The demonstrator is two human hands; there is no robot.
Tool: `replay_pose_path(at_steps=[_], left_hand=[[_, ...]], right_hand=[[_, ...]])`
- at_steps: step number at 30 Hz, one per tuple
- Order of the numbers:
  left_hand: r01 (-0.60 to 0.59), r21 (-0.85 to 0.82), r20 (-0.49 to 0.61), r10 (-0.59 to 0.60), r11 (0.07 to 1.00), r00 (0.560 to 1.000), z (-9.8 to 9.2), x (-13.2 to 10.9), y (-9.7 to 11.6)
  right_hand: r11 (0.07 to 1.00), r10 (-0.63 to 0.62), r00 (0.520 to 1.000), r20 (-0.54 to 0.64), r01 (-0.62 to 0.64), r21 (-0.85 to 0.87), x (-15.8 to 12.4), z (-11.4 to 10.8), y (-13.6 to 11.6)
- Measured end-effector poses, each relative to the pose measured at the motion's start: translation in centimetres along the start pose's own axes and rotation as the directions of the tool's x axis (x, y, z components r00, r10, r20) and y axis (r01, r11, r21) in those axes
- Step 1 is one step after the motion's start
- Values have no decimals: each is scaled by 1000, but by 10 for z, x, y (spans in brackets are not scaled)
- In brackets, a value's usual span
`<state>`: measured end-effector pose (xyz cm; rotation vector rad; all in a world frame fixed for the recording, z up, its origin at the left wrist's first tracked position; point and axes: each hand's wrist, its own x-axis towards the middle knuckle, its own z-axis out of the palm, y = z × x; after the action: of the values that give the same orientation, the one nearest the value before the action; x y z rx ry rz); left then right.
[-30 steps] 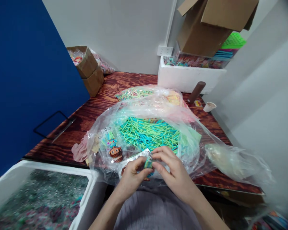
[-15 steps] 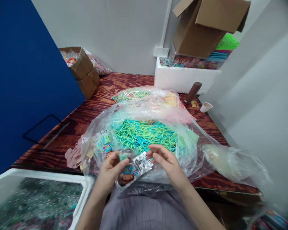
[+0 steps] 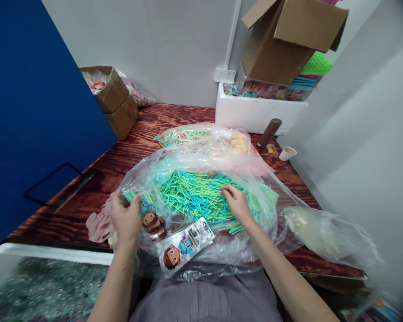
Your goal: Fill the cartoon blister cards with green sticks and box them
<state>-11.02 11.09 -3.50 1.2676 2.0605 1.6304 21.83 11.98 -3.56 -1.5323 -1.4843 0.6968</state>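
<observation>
An opened clear plastic bag [image 3: 208, 154] holds a heap of thin green and blue sticks [image 3: 191, 192]. My right hand [image 3: 237, 205] reaches into the heap, its thumb and fingers pinched together on sticks. At the bag's left side, my left hand [image 3: 126, 219] is closed around the upper part of a small packet [image 3: 129, 195] with green and blue sticks showing; its lower part is hidden by the hand. Beside it lies another filled packet [image 3: 152, 222] with a cartoon figure. A silvery flat packet [image 3: 184, 246] with a cartoon child lies in front of the heap.
A white foam box [image 3: 53, 257] with shiny small packets stands at the front left. Pink cloth [image 3: 100, 222] lies by the bag. Toward the back right are a brown cylinder [image 3: 269, 133], a paper cup [image 3: 287, 153] and a white foam box [image 3: 258, 112] under a cardboard box [image 3: 272, 53].
My left hand has moved left and up with a filled packet. The right hand has gone forward into the sticks, its fingers closing. The silvery packet now lies uncovered by my hands.
</observation>
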Motion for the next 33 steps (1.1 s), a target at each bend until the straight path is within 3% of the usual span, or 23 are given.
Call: replay_pose_path(at_steps=[3,6,10,13,15,17,19,21,24,27,31,33], left_hand=[[-162,348,3,172,923,985,7,-6,-4],[-215,443,52,215,870,975,8,-9,-8],[-280,386,106,259,879,960,0,-16,2],[-357,306,125,335,883,934,-5,-44,20],[-444,220,197,406,869,893,-5,-73,32],[-558,111,351,493,823,796,-1,-102,39],[-605,68,465,511,793,723,3,-124,39],[-619,52,516,510,784,688,7,-138,36],[-639,0,558,531,769,638,9,-146,29],[-656,-68,596,558,752,577,11,-150,23],[-654,-84,627,550,751,552,15,-154,16],[-650,-79,629,544,755,555,16,-155,14]], right_hand=[[997,-15,999,47,18,-70,8,-6,1],[996,21,989,146,-8,-88,4,-24,6],[961,31,944,330,62,-269,-21,-56,21],[865,-7,910,414,213,-454,-47,-71,32],[783,-22,896,443,291,-550,-62,-74,35],[717,-27,887,461,338,-610,-71,-74,35],[685,-36,884,465,361,-633,-77,-74,32],[685,-56,885,462,370,-627,-79,-76,30],[719,-69,896,439,349,-601,-79,-84,30],[786,-56,941,334,248,-566,-71,-90,35],[857,-58,970,234,169,-487,-40,-78,35],[817,8,980,200,109,-567,-20,-71,32]])
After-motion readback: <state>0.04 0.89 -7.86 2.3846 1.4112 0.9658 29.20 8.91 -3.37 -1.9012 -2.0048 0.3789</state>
